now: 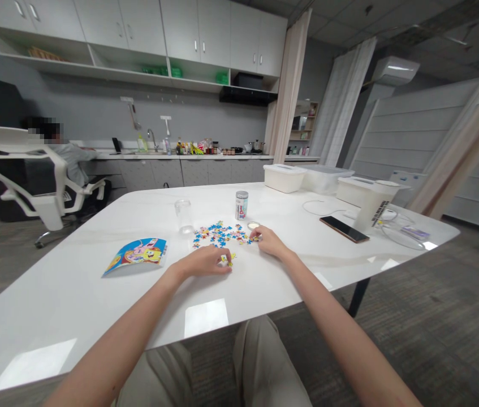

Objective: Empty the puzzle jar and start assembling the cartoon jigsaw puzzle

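At the centre of the frame, the person's left hand (208,260) reaches in low over the white table (264,294), its thumb and fingers curved and held apart around a few yellow pieces (224,259); whether it grips them or only touches them cannot be told. Just right of centre, the right hand (270,243) bends down at the right edge of the puzzle pile (219,233), fingertips close together at a small piece, though whether they pinch it is too small to tell. The pile, mostly blue with pink and yellow, lies spread beyond the left hand. A clear jar (184,216) and a can (241,206) stand behind it, a round lid (253,225) lies near the right fingertips, and a curved picture sheet (139,255) rests left of centre
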Motion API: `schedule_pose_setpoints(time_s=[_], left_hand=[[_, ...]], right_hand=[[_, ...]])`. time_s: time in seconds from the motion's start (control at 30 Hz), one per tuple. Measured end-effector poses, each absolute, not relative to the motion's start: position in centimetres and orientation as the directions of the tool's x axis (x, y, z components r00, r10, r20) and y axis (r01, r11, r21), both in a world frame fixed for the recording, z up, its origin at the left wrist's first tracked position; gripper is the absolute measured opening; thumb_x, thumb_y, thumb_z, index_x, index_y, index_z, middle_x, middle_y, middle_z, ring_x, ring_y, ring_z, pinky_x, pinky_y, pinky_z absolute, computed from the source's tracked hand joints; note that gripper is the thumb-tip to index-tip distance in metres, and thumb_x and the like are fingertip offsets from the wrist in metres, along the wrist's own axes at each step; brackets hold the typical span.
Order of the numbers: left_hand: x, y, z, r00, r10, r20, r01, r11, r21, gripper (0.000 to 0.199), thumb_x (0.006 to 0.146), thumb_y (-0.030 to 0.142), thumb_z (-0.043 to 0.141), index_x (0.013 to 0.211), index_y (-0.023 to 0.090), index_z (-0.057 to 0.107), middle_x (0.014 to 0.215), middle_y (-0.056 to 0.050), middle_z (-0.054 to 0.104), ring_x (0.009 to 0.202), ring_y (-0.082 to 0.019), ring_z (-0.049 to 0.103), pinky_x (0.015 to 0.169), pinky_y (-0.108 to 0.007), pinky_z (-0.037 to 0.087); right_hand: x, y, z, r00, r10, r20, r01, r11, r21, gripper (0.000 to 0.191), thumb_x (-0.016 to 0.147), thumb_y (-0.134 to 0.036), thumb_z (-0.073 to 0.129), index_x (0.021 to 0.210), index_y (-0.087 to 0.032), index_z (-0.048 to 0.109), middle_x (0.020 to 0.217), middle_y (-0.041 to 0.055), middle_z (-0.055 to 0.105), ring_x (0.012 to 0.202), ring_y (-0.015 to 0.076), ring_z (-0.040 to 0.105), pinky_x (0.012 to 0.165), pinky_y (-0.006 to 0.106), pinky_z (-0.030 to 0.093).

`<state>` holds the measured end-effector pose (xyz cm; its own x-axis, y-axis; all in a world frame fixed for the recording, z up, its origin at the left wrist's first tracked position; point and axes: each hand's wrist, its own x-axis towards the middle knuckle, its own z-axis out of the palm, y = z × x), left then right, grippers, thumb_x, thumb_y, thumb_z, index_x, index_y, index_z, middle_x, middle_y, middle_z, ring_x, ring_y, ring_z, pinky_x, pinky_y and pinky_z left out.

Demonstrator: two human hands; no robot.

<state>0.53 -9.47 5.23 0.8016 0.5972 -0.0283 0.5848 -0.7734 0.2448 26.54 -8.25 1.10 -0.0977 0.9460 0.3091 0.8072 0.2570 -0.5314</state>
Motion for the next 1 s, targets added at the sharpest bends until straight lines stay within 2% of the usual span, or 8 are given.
schedule_pose_setpoints(time_s=[0.17, 0.33, 0.57, 0.77, 1.0], left_hand=[[0.53, -9.61, 5.36, 0.803, 0.596, -0.033, 0.584, -0.774, 0.243, 0.03, 0.084, 0.044, 0.056, 0.107, 0.025, 0.062, 0.074, 0.001, 0.062, 0.074, -0.017, 0.059, 0.068, -0.024, 0.038], [0.48, -9.53, 5.33, 0.805, 0.592, -0.036, 0.581, -0.774, 0.25, 0.033, 0.084, 0.044, 0.056, 0.11, 0.024, 0.06, 0.073, 0.001, 0.061, 0.072, -0.018, 0.058, 0.066, -0.024, 0.037], [0.46, -9.34, 5.13, 0.803, 0.595, -0.032, 0.583, -0.775, 0.244, 0.031, 0.083, 0.045, 0.057, 0.106, 0.026, 0.063, 0.075, 0.001, 0.062, 0.074, -0.018, 0.059, 0.068, -0.025, 0.039], [0.55, -9.38, 5.24, 0.805, 0.593, -0.029, 0.581, -0.777, 0.24, 0.032, 0.083, 0.046, 0.056, 0.107, 0.025, 0.062, 0.075, 0.0, 0.062, 0.073, -0.018, 0.059, 0.067, -0.025, 0.039], [0.52, -9.53, 5.33, 0.809, 0.588, -0.013, 0.571, -0.78, 0.254, 0.027, 0.082, 0.045, 0.058, 0.097, 0.024, 0.064, 0.076, 0.0, 0.062, 0.073, -0.017, 0.059, 0.068, -0.025, 0.039]], right_hand=[[26.58, -8.15, 1.06, -0.08, 0.951, 0.297, 0.816, 0.234, -0.529, 0.044, 0.061, 0.009, 0.043, 0.085, -0.016, 0.07, 0.098, 0.0072, 0.067, 0.094, 0.0183, 0.06, 0.082, 0.026, 0.046], [26.63, -8.11, 1.02, -0.049, 0.946, 0.321, 0.81, 0.225, -0.541, 0.045, 0.062, 0.01, 0.043, 0.084, -0.018, 0.071, 0.098, 0.0057, 0.069, 0.098, 0.0189, 0.06, 0.087, 0.028, 0.044], [26.68, -8.22, 1.15, -0.011, 0.959, 0.282, 0.833, 0.165, -0.528, 0.041, 0.068, 0.007, 0.046, 0.088, -0.019, 0.072, 0.098, 0.0054, 0.072, 0.09, 0.0186, 0.063, 0.083, 0.026, 0.044], [26.65, -8.31, 1.31, -0.003, 0.956, 0.294, 0.832, 0.166, -0.53, 0.046, 0.066, 0.01, 0.045, 0.088, -0.019, 0.072, 0.102, 0.0052, 0.071, 0.097, 0.0192, 0.063, 0.09, 0.027, 0.044], [26.29, -8.26, 1.31, -0.026, 0.936, 0.352, 0.814, 0.224, -0.536, 0.024, 0.075, -0.003, 0.057, 0.084, -0.019, 0.074, 0.107, 0.007, 0.065, 0.104, 0.0185, 0.059, 0.099, 0.031, 0.04]])
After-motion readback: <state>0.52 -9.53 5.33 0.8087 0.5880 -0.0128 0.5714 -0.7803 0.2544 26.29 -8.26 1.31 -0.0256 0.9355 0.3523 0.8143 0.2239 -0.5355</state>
